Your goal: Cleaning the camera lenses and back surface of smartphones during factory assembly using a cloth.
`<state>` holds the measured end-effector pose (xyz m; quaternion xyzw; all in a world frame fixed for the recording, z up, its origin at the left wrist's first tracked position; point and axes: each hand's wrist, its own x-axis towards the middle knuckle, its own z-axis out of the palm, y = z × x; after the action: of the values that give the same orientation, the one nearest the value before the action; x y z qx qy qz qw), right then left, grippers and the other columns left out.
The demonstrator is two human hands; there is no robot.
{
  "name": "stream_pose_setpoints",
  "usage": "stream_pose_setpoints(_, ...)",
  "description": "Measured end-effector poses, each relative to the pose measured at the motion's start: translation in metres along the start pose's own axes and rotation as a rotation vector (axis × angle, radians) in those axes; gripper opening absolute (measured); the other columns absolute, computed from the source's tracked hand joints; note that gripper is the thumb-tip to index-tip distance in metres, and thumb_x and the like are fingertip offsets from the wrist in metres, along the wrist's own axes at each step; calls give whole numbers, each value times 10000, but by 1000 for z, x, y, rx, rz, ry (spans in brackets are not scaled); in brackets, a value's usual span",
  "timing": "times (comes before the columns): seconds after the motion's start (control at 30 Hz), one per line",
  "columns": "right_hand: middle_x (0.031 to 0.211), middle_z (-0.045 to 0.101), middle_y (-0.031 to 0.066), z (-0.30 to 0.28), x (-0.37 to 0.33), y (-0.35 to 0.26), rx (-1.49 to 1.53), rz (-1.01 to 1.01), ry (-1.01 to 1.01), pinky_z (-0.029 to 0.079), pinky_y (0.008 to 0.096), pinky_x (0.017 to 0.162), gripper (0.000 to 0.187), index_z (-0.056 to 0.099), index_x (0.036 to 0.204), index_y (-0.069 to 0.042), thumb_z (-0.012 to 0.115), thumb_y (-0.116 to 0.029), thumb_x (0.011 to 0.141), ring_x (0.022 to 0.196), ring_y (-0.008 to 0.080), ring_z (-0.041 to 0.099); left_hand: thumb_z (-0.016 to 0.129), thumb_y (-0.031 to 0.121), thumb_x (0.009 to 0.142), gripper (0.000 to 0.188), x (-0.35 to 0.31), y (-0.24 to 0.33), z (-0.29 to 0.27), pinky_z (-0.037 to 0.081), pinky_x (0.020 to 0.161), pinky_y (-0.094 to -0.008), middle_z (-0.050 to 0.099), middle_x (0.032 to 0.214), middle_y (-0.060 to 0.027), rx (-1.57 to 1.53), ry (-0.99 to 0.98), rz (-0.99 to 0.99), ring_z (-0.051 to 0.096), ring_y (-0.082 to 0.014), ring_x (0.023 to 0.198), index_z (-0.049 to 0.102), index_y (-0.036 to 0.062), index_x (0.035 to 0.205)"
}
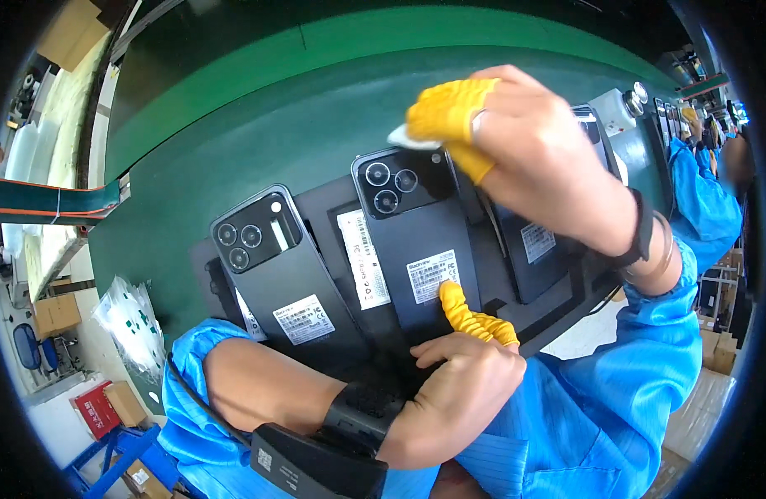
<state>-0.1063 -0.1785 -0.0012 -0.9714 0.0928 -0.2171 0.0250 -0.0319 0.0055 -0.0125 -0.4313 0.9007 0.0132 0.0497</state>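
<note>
Three dark phones lie back-up in a black tray [323, 220] in front of me. The middle phone [383, 249] has three camera lenses and a white label. My left hand [458, 391] wears a yellow finger cot and rests a stretched finger on that label, its other fingers partly hidden. Above the same phone's camera end, my right hand [508, 125], also in yellow finger cots, pinches a white cloth [404, 139]. At left lies another phone [287, 274]; the right phone [533, 258] is partly covered by my right forearm.
A green work surface [258, 125] spreads beyond the tray. Clear plastic bags [129, 320] lie at its left edge, near a green belt-like strip [54, 202]. A white bottle [613, 110] stands at the far right. A co-worker's blue sleeve [703, 187] shows further right.
</note>
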Motion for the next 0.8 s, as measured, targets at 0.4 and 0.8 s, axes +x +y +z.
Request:
stream_pose_setpoints(0.4,665,533,42,17,-9,-10,35,-286,17,468,341,850,133,615,774,-35,609,-118,671,702,198,572,523,291,911,347,0,-5,-9,509,411,-278,634,556,-123,-20,-67,61,639,-207,453,690,1,819)
stream_pose_setpoints(0.8,659,555,52,-8,-16,-7,227,-281,-128,475,344,761,105,590,729,-52,624,-110,647,666,225,587,645,199,747,100,-1,-4,-3,311,312,-272,468,420,6,-43,41,12,450,-115,328,671,109,712)
